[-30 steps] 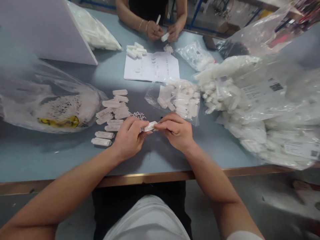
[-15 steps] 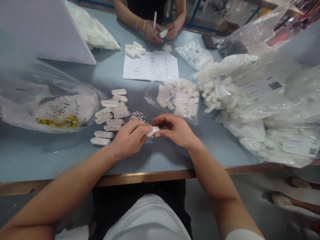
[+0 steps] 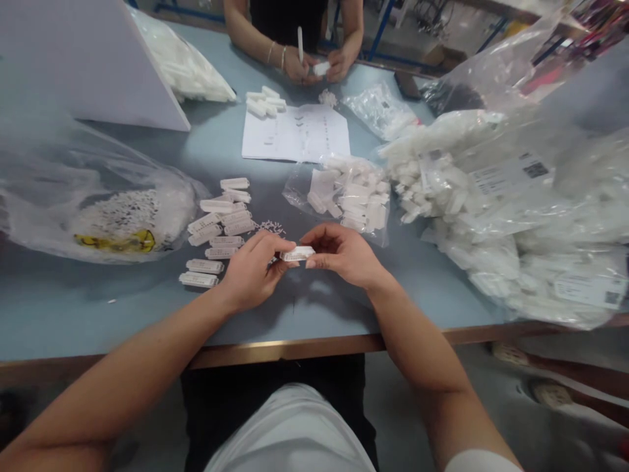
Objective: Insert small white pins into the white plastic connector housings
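My left hand (image 3: 253, 272) and my right hand (image 3: 344, 255) meet above the blue-grey table (image 3: 98, 314). Between their fingertips, an oblong white plastic part (image 3: 297, 254) lies roughly level, pinched from both ends. Just left of my left hand, several similar white parts (image 3: 219, 226) lie in loose rows. A small scatter of tiny white pieces (image 3: 271, 227) sits beyond my fingers. Directly ahead of my right hand lies a clear bag of white parts (image 3: 344, 193).
A co-worker's hands (image 3: 314, 69) across the table hold a white stick and a white part, behind a printed paper sheet (image 3: 295, 134). Large plastic bags of white parts (image 3: 472, 196) fill the right side. Another bag (image 3: 93, 203) and a white board (image 3: 83, 65) stand left.
The white part has gone from tilted to nearly level between my fingertips. My right hand's fingers have shifted along it. The co-worker's stick now stands more upright.
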`<state>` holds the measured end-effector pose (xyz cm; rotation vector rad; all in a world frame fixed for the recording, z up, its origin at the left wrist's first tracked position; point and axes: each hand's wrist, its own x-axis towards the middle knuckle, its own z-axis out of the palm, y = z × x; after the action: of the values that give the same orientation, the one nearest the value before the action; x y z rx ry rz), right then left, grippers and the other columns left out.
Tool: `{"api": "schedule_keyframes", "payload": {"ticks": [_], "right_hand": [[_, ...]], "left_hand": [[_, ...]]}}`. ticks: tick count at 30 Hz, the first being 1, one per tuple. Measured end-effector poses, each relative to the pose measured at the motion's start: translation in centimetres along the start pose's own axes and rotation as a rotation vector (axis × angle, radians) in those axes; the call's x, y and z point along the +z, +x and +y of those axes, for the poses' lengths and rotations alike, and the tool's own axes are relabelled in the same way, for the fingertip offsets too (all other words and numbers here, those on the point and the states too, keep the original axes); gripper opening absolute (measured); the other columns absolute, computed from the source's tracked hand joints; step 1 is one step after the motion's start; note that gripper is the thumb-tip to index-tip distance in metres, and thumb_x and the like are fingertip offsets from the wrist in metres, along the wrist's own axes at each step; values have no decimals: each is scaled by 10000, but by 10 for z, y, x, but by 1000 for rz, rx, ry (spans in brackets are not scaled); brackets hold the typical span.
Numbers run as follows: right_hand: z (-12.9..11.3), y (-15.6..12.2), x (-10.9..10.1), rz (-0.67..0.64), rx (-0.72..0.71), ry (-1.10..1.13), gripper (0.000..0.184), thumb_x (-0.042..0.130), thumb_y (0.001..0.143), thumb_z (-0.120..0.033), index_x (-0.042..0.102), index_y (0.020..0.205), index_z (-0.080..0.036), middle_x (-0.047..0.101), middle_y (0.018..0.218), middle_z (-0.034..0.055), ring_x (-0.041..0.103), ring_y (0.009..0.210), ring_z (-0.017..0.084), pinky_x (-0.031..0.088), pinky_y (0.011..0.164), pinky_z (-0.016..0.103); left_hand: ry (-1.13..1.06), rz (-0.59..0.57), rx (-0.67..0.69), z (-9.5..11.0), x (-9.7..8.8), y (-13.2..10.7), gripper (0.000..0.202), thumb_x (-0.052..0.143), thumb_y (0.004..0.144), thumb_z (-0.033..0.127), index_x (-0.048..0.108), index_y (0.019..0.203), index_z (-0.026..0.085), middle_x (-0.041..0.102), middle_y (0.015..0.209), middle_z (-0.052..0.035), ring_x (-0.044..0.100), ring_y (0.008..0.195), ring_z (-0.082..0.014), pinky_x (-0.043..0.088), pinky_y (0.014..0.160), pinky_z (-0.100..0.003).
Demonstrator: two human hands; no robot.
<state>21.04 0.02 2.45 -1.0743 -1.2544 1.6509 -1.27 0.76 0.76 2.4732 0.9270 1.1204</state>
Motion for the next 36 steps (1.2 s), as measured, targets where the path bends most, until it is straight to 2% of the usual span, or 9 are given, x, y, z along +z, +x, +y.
{"api": "schedule_keyframes", "payload": {"ticks": [10, 13, 15, 18, 20, 24, 28, 32, 36], "right_hand": [[1, -2, 1, -54, 45, 43, 388, 934, 650, -310, 701, 933, -183, 697, 835, -9, 628, 746, 118, 510, 689, 253], [4, 0, 3, -15, 11, 39, 428, 921, 671, -349, 700, 1000, -188, 716, 917, 15, 654, 822, 139, 525, 750, 272], [8, 4, 4, 40, -50, 2, 449, 890, 712, -373, 686, 1073, -200, 725, 1005, 33, 669, 904, 160, 534, 819, 300], [16, 12, 3, 176, -169, -292, 250, 782, 830, -326, 686, 1026, -205, 717, 964, 32, 652, 889, 167, 519, 831, 319], [20, 18, 5, 222, -242, -607, 48, 693, 892, -225, 693, 933, -200, 705, 911, 35, 633, 879, 174, 495, 831, 324], [26, 28, 16, 122, -264, -1062, 83, 622, 950, -175, 704, 952, -185, 698, 978, 88, 617, 970, 217, 481, 851, 337], [31, 32, 28, 105, -264, -1314, 159, 544, 996, -193, 696, 963, -158, 687, 1004, 137, 603, 989, 253, 484, 846, 359], [31, 30, 23, 156, -329, -1291, 196, 471, 985, -136, 657, 932, -161, 680, 940, 127, 599, 908, 241, 485, 837, 366], [20, 21, 10, 266, -350, -962, 100, 518, 955, -185, 616, 936, -193, 680, 910, 65, 600, 831, 194, 493, 793, 337]], "left_hand": [[6, 49, 112, 2, 5, -2, 100, 602, 976, 230, 616, 1074, 217, 708, 927, -27, 680, 855, -175, 566, 746, -311], [31, 46, 28, 2, 2, -1, 116, 604, 978, 284, 627, 1063, 209, 713, 919, -32, 677, 844, -185, 555, 746, -317], [65, 80, -117, 0, -1, 1, 168, 629, 963, 344, 638, 1053, 202, 709, 910, -36, 669, 816, -194, 547, 738, -329], [102, 178, -371, -5, -4, 3, 242, 662, 932, 409, 643, 1056, 203, 698, 918, -34, 649, 767, -189, 536, 712, -332], [104, 226, -455, -8, -4, 4, 259, 666, 920, 423, 635, 1064, 209, 693, 922, -27, 637, 756, -181, 528, 695, -324], [88, 211, -471, -8, -1, 5, 268, 657, 913, 436, 632, 1063, 215, 696, 924, -24, 635, 754, -181, 525, 689, -324], [70, 172, -466, -6, 0, 6, 273, 654, 913, 445, 645, 1039, 203, 707, 911, -44, 644, 747, -202, 527, 689, -351], [84, 164, -439, -5, -1, 5, 264, 659, 910, 440, 654, 1029, 204, 706, 916, -46, 637, 745, -200, 524, 696, -352], [110, 137, -408, -5, -2, 4, 244, 659, 919, 412, 660, 1037, 198, 692, 905, -43, 633, 760, -197, 523, 724, -345]]}}
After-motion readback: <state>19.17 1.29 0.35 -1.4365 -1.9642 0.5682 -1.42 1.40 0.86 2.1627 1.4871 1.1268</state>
